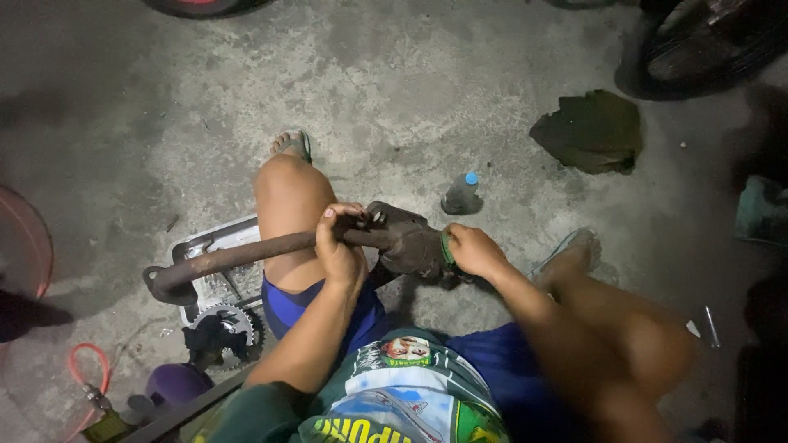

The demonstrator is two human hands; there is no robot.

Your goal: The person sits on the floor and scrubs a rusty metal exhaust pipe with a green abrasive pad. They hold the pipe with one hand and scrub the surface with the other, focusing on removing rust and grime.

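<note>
Seen from the head camera, looking straight down: a person sits low on a concrete floor [394,90], knees bent and apart, in blue shorts and sandals.

The left hand [341,246] is wrapped tightly around a rusty pipe [238,256], fingers curled over the top. The pipe runs from the hands out to the left, crossing in front of the left knee, and ends in a bent flange just above the floor. The right hand [474,250] is closed on the cuff of a dark, grimy glove [410,238], thumb and fingers pinching its green-edged opening. The glove sits over the near end of the pipe, between the two hands, touching both.

Beneath the pipe, beside the left leg, lies a metal tray [201,246]. A toothed sprocket [223,321] rests at the tray's near edge, with dark greasy parts beside it.

On the floor beyond the hands stands a small bottle [461,195] with a blue cap. Farther right lies a crumpled dark rag [593,131]. A tyre [706,45] shows at the top right corner. At the lower left, an orange hose [86,365] loops on the floor.
</note>
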